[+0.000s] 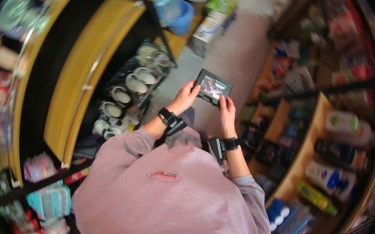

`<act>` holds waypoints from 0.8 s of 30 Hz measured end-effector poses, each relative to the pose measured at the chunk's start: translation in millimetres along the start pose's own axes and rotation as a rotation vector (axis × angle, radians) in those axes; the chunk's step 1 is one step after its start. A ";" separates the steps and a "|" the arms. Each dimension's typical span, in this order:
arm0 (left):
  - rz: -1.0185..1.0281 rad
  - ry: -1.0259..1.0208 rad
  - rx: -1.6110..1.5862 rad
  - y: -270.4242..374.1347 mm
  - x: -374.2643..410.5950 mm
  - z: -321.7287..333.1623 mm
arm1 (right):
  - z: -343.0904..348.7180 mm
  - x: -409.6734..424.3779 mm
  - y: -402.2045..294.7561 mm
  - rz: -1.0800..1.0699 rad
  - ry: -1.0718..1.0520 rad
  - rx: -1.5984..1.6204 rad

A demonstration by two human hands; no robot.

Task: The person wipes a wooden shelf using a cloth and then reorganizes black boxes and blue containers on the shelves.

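A small black tablet-like device (213, 86) with a lit screen is held out before my body, above the floor. Gripping its left edge is my left hand (186, 98), with the thumb over the frame. My right hand (227, 112) holds the lower right corner, fingers along the edge. Each wrist wears a black strap with a boxy black unit: the left wrist unit (173, 122) and the right wrist unit (224, 145). What the screen shows is too small to tell clearly.
Shelving lines both sides of a narrow aisle floor (232, 55). Several pale shoes (137, 83) sit on the low left shelf. Ahead stand a blue bucket (180, 18) and a white carton (208, 32). Bottles (331, 176) fill the right shelf (295, 153); packaged goods (48, 202) lie lower left.
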State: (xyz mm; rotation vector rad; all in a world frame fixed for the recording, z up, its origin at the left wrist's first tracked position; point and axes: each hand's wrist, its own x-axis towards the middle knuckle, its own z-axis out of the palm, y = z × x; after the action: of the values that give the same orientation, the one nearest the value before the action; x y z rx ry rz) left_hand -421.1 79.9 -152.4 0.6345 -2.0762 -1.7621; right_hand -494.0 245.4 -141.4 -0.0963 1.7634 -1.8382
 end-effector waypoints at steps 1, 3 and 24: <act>-0.046 0.055 0.052 2.1 -0.7 -28.0 | 24.8 1.2 -3.9 -0.013 -0.047 -0.074; -0.041 0.110 0.117 7.2 -17.1 -95.4 | 83.1 -3.8 -0.4 0.031 -0.151 -0.061; -0.273 0.428 -0.325 74.8 62.4 -397.7 | 417.0 121.9 -75.1 -0.044 -0.483 0.164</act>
State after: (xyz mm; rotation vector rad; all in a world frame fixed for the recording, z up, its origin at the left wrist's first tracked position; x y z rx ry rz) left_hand -271.7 -274.8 -12.7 1.1181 -1.4351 -1.8474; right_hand -439.6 -184.7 -61.5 -0.4755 1.2823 -1.7942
